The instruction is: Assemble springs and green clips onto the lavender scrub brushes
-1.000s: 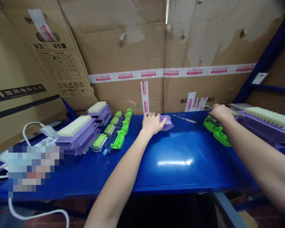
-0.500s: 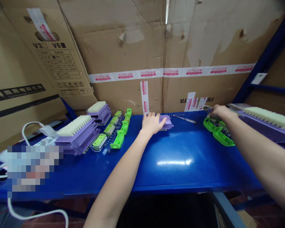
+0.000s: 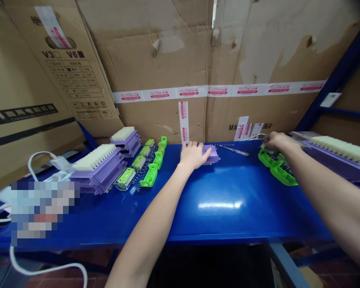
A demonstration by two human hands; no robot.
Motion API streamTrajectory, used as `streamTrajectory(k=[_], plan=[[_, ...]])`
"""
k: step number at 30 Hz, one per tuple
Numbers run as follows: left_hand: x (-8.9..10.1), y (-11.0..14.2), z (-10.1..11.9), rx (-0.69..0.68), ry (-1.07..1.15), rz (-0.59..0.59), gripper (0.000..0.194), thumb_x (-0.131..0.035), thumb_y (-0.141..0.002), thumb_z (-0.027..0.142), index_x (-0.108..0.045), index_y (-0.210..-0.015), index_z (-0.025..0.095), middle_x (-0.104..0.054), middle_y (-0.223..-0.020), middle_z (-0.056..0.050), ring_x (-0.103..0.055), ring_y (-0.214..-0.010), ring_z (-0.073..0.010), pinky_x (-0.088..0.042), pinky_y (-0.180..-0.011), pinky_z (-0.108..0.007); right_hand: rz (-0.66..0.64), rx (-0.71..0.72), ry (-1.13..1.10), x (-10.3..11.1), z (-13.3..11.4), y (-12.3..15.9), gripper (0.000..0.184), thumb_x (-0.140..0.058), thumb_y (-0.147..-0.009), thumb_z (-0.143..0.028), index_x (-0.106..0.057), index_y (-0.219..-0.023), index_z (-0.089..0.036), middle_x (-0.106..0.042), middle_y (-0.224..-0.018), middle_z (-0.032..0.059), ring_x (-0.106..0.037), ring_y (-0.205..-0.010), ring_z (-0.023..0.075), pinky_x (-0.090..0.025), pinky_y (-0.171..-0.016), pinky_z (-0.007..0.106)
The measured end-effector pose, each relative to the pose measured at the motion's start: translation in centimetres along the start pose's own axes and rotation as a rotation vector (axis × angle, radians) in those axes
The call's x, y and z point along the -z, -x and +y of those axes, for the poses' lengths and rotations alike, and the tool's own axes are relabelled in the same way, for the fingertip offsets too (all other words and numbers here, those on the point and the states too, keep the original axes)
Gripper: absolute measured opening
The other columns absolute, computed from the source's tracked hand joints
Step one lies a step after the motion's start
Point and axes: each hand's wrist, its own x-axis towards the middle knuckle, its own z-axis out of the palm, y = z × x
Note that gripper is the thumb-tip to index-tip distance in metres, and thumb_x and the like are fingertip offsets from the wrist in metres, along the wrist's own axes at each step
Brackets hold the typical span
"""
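My left hand [image 3: 193, 155] lies with its fingers spread over a purple plastic part [image 3: 213, 153] at the back of the blue table. The thumb rests across that part, and the palm hides much of it. Farther right, my right hand [image 3: 277, 141] reaches down among small parts behind the green plastic covers [image 3: 277, 170]. Its fingers are curled and mostly hidden, so whatever they pinch cannot be made out. Between the hands lie a clear-handled screwdriver [image 3: 237, 151] and a thin row of springs [image 3: 225, 145].
Purple parts with cream bristle-like tops [image 3: 97, 158] are stacked at left; another stack [image 3: 343, 150] stands at right. Green-topped clear pieces [image 3: 126, 179], springs and green covers [image 3: 150, 176] form rows. A white cable [image 3: 48, 271] hangs over the front edge. Cardboard [image 3: 156, 64] walls the back.
My left hand stays on the purple part. My right hand shifts only slightly at the same spot by the green covers. The whole view moves a little.
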Motion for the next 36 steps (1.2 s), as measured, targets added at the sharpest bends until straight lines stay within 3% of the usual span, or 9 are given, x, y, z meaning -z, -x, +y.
streamTrajectory(k=[2, 5, 9, 17, 23, 36], plan=[[-0.1, 0.0, 0.0, -0.006, 0.0, 0.01, 0.055, -0.027, -0.094, 0.055, -0.061, -0.112, 0.016, -0.064, -0.11, -0.014, -0.055, -0.106, -0.03, -0.037, -0.088, -0.044, -0.103, -0.028, -0.013, 0.9, -0.6, 0.4, 0.031, -0.069, -0.069, -0.023, -0.071, -0.099, -0.015, -0.065, -0.1, 0.0201, -0.062, -0.079, 0.0214, -0.038, -0.062, 0.03], [-0.1, -0.1, 0.0, -0.005, 0.001, 0.015, 0.055, -0.027, -0.094, 0.055, -0.062, -0.111, 0.016, -0.065, -0.109, -0.014, -0.055, -0.106, -0.0304, -0.038, -0.087, -0.044, -0.064, -0.01, -0.037, 2.6, -2.4, 1.4, 0.039, -0.063, -0.074, -0.024, -0.067, -0.111, -0.015, -0.061, -0.112, 0.0224, -0.061, -0.094, 0.0269, -0.039, -0.068, 0.033], [-0.1, 0.0, 0.0, -0.004, 0.002, 0.017, 0.055, -0.028, -0.094, 0.054, -0.062, -0.11, 0.015, -0.065, -0.109, -0.014, -0.055, -0.106, -0.0303, -0.037, -0.088, -0.044, -0.018, 0.098, -0.074, 4.0, -5.8, 3.1, 0.038, -0.061, -0.076, -0.03, -0.067, -0.113, -0.023, -0.063, -0.111, 0.0166, -0.061, -0.095, 0.0264, -0.044, -0.073, 0.033], [-0.2, 0.0, -0.1, 0.005, 0.004, 0.021, 0.054, -0.028, -0.094, 0.054, -0.062, -0.111, 0.016, -0.065, -0.108, -0.014, -0.056, -0.106, -0.0298, -0.037, -0.09, -0.043, -0.026, 0.382, -0.089, 1.7, -11.2, 7.6, 0.037, -0.058, -0.076, -0.031, -0.068, -0.11, -0.022, -0.069, -0.101, 0.0112, -0.065, -0.094, 0.0259, -0.048, -0.075, 0.03], [-0.3, -0.2, -0.1, 0.018, -0.002, 0.019, 0.055, -0.026, -0.094, 0.054, -0.061, -0.115, 0.016, -0.064, -0.11, -0.014, -0.055, -0.108, -0.0302, -0.036, -0.091, -0.044, -0.09, 0.56, -0.104, -0.1, -11.4, 9.0, 0.037, -0.052, -0.084, -0.041, -0.067, -0.111, -0.02, -0.069, -0.106, 0.0103, -0.064, -0.096, 0.0236, -0.047, -0.077, 0.028], [0.1, -0.3, -0.4, 0.048, -0.003, -0.028, 0.054, -0.028, -0.094, 0.054, -0.059, -0.118, 0.018, -0.063, -0.114, -0.014, -0.054, -0.11, -0.0301, -0.036, -0.092, -0.044, -0.004, 0.548, -0.091, -0.5, -10.3, 9.5, 0.038, -0.046, -0.089, -0.043, -0.065, -0.113, -0.02, -0.067, -0.109, 0.0117, -0.062, -0.098, 0.0237, -0.044, -0.077, 0.028]])
